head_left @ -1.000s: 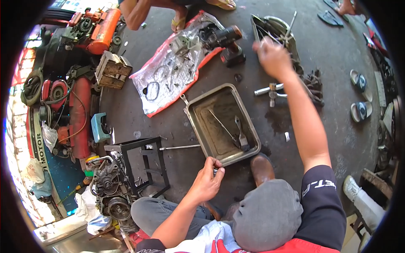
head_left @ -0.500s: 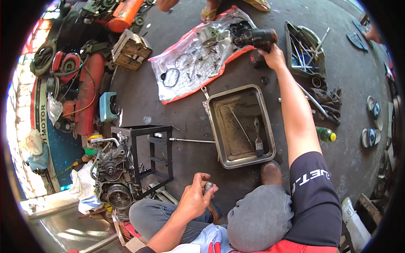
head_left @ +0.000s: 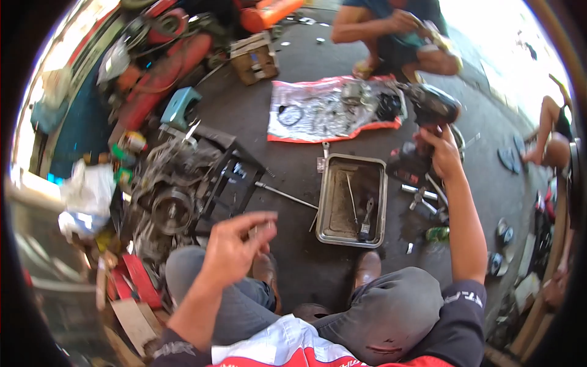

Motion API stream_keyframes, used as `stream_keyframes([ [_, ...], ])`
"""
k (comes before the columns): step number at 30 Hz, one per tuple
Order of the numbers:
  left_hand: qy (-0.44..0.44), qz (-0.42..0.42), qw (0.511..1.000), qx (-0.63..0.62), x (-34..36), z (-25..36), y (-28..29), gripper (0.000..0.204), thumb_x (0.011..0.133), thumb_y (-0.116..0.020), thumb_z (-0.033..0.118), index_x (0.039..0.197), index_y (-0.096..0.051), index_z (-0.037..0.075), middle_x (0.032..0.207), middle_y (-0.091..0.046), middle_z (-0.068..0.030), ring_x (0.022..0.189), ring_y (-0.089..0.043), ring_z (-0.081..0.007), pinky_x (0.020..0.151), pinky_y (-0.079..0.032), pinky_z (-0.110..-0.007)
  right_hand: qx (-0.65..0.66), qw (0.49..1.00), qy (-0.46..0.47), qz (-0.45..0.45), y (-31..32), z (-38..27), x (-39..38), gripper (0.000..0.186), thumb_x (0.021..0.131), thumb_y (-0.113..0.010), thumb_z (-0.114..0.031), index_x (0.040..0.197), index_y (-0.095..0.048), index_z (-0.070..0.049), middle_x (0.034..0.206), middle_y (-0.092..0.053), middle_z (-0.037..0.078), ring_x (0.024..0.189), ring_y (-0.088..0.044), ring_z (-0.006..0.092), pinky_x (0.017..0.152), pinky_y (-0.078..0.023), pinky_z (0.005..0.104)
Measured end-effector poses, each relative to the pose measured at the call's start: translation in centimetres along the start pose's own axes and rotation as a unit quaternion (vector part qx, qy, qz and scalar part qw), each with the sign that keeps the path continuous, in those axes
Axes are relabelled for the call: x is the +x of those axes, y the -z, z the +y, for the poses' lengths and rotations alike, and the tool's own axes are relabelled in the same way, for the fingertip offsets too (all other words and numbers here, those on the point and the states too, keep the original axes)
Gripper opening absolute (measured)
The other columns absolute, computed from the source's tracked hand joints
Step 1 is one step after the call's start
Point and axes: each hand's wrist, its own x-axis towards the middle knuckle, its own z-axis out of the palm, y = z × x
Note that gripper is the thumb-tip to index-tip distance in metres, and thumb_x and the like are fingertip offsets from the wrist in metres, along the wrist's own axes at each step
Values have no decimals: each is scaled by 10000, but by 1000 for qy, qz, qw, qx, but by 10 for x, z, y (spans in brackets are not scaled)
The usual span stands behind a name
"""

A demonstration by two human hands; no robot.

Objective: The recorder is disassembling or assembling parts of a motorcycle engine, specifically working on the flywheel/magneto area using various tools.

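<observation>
My right hand [head_left: 441, 150] grips the handle of a black cordless impact wrench [head_left: 435, 104], raised with its nose toward the far left and its battery low. My left hand [head_left: 235, 248] is above my left knee, thumb and fingers closed round a small metal socket, mostly hidden now and clearer in the earlier picture. Left of that hand stands a greasy engine [head_left: 168, 205] against a black metal frame [head_left: 229, 183]. In front of my feet lies a steel tray [head_left: 321, 211] with a paintbrush [head_left: 366, 220] and a thin rod [head_left: 353, 199] in it.
Beyond the tray, a plastic sheet [head_left: 287, 131] bears engine parts. Another person [head_left: 391, 37] squats behind it. A long bar [head_left: 287, 197] lies between frame and tray. Right are loose tools [head_left: 422, 194] and a green bottle [head_left: 437, 233]. A wooden crate [head_left: 254, 58] stands far left.
My right hand has lifted the impact wrench off the sheet's edge and drawn it nearer. My left hand has moved left and up, toward the engine. The view has shifted, showing the squatting person.
</observation>
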Motion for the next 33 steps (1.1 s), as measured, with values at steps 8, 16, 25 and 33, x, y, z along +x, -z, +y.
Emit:
stream_keyframes([
  [8, -80, 29, 892, -444, -22, -30, 28, 337, 1142, -592, 361, 1027, -648, 49, 712, -420, 74, 610, -402, -30, 535, -352, -223, -124, 965, -120, -198, -186, -129, -159, 269, 963, -760, -125, 1174, -661, 11, 890, -688, 58, 726, -638, 151, 692, -522, 317],
  [16, -125, 27, 806, -577, -61, -74, 63, 412, 1155, -551, 424, 946, -638, 79, 685, -432, 59, 584, -404, -49, 520, -337, -232, -91, 914, -251, -305, -306, -114, -254, 370, 938, -802, -92, 1274, -685, 6, 997, -715, 52, 742, -633, 144, 694, -524, 317],
  [25, -134, 60, 832, -535, -60, -109, 82, 437, 1163, -537, 423, 900, -636, 89, 646, -474, 42, 544, -418, -53, 503, -336, -241, -193, 902, -191, -335, -354, -88, -281, 243, 942, -824, -93, 1147, -710, -28, 902, -703, 14, 710, -630, 113, 642, -516, 299],
  [33, -192, 120, 897, -381, -47, -128, 82, 414, 1150, -571, 409, 878, -607, 98, 709, -494, 53, 624, -447, -43, 573, -379, -251, -242, 877, -190, -369, -361, -77, -274, 239, 954, -826, -117, 1140, -717, -14, 949, -759, 59, 734, -679, 112, 663, -544, 303],
])
